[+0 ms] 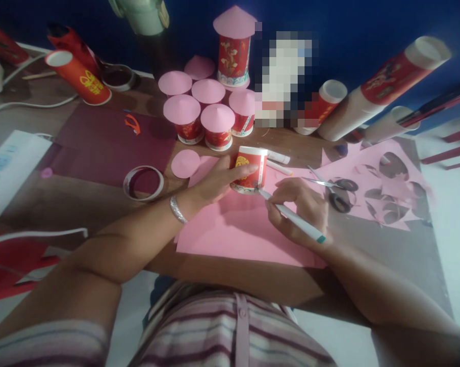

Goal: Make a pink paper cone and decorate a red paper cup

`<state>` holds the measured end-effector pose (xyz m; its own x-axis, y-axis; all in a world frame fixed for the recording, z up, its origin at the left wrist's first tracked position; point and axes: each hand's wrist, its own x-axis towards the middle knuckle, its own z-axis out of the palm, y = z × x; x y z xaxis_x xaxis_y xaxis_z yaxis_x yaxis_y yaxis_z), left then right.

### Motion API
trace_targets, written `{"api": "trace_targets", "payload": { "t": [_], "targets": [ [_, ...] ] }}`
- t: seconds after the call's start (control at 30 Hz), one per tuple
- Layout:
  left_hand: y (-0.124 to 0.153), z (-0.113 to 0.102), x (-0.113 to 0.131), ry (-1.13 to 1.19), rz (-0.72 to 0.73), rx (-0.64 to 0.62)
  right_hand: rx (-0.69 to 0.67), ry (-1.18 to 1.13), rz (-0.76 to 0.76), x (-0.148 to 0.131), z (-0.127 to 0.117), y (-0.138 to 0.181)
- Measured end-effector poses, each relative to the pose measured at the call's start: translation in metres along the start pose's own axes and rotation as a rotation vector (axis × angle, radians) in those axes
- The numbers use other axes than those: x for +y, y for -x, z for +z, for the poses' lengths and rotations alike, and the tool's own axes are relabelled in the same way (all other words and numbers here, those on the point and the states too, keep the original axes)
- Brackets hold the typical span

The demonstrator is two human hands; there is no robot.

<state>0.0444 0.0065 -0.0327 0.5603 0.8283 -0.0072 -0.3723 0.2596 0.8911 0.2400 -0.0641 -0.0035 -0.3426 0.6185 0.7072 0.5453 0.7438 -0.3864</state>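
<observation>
A short red paper tube (pixel 247 172) with white ends and a gold print is gripped by my left hand (pixel 216 184), tilted slightly over the pink paper sheets (pixel 249 229). My right hand (pixel 301 209) is closed around a white marker (pixel 299 223) with a green end. The marker's tip touches the tube's lower white rim, where wavy dark lines show. Just behind the tube lie a white glue stick or pen (pixel 278 156) and another slim white marker (pixel 281 168). A loose pink paper disc (pixel 186 163) lies left of the tube.
Several red tubes with pink cone roofs (pixel 218 118) stand at the back, a taller one (pixel 233 51) behind them. Scissors (pixel 340 191) lie on cut pink scraps (pixel 386 188) at right. A tape roll (pixel 143 182) sits at left; tall tubes (pixel 390 81) stand back right.
</observation>
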Motion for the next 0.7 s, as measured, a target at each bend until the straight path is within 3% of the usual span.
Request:
{"api": "trace_targets", "payload": {
  "t": [0.7],
  "targets": [
    [-0.0011, -0.0013, -0.0011, -0.003, 0.006, 0.003, -0.032, 0.004, 0.021, -0.0025, -0.0016, -0.0002]
  ]
}}
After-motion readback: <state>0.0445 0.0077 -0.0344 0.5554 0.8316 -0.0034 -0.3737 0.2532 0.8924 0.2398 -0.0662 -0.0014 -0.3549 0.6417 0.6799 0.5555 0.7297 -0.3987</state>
